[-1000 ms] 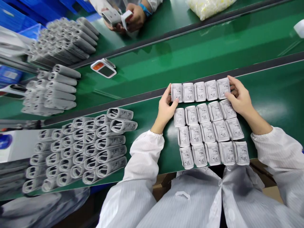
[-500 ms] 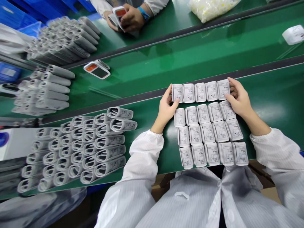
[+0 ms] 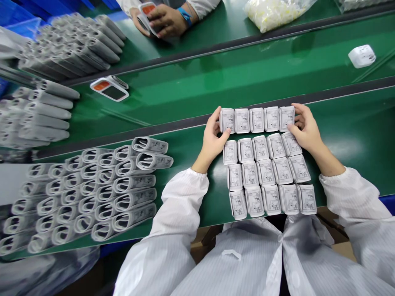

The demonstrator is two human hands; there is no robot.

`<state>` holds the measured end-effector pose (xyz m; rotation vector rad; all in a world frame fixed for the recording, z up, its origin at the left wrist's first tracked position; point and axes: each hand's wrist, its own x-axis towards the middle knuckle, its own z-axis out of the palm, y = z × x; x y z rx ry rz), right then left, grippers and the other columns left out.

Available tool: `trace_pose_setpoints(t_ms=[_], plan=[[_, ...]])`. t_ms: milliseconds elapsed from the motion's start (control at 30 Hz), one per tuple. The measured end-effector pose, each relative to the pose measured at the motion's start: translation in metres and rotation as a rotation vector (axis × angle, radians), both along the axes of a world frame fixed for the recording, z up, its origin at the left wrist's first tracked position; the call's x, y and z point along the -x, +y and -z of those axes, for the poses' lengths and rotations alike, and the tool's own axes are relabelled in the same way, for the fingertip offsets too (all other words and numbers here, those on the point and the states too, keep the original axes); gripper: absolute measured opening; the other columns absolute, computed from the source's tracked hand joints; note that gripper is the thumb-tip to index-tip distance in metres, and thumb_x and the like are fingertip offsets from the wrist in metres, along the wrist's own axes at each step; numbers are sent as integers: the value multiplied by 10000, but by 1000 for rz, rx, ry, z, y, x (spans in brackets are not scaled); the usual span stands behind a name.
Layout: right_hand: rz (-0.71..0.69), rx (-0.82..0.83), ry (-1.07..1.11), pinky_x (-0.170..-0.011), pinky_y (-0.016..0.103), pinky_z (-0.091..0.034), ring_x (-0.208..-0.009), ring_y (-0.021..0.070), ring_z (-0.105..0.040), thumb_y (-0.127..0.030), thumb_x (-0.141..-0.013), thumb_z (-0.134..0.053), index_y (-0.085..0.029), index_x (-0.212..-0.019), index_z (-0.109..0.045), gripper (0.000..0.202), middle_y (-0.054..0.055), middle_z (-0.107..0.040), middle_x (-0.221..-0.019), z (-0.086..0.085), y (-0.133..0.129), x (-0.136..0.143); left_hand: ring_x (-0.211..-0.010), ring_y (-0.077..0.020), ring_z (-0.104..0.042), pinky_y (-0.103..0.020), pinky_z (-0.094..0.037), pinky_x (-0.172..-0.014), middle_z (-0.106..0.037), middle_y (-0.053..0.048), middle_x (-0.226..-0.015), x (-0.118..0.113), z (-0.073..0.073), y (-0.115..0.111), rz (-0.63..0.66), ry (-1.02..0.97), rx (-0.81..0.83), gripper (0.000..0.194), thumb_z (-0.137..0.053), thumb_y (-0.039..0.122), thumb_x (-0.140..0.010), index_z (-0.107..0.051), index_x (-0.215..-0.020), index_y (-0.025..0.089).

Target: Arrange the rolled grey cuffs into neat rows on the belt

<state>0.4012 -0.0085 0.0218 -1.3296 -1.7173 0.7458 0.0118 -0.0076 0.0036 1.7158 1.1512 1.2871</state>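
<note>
A row of rolled grey cuffs [image 3: 257, 120], printed with small line drawings, lies along the far side of the green bench. My left hand [image 3: 212, 137] presses its thumb and fingers on the cuff at the left end. At the right end, my right hand [image 3: 305, 127] grips the last cuff the same way, so the row sits between both hands. Several more rows of matching cuffs [image 3: 267, 172] lie below, toward my body. The fingers behind the end cuffs are partly hidden.
To the left stand many rolled cuffs [image 3: 105, 174], open ends showing. Beyond the belt [image 3: 185, 90] are more cuff stacks [image 3: 70, 47]. A white device with an orange panel [image 3: 109, 88] and a white part [image 3: 362, 56] lie on the belt. Opposite, a co-worker's hands [image 3: 166, 20] hold a similar device.
The camera view has shifted slightly, and the white part on the belt sits further left. My hands keep the same hold on the row's ends.
</note>
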Motion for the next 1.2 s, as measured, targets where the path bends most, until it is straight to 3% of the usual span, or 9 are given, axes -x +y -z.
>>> trace_pose_setpoints(t_ms=[200,467,767,1200], plan=[[18,-17,2,-751,502,-706,-1061,322,-774,-622,-965,-767,-376,-1621,-412,786,143,-632,-1516,2,1,-1,-1429,-328,-700,-505,-578,-1277,-599,-135,-1644,1,1,1,-99,-15,-34,921,-804,810,-918,-529,-1672,358],[18,-27,-30,-775,531,-720,-1142,357,-788,-609,-1000,-750,-404,-1674,-355,807,140,-624,-1551,8,3,-6,-1538,-363,-635,-549,-525,-1335,-584,-134,-1681,0,-1,2,-99,15,-78,924,-745,828,-954,-480,-1703,355],[25,-19,-34,-777,497,-713,-1109,322,-774,-578,-1000,-728,-389,-1662,-366,778,138,-614,-1556,4,2,-4,-1554,-379,-631,-575,-527,-1338,-581,-133,-1685,1,3,4,-73,-14,-55,930,-747,810,-964,-451,-1729,370],[20,-1,-17,-848,530,-726,-1151,338,-772,-655,-1006,-763,-383,-1668,-388,808,142,-630,-1540,4,2,-4,-1438,-351,-723,-522,-608,-1250,-644,-134,-1591,0,2,6,-52,-32,-24,964,-775,829,-932,-466,-1720,367]])
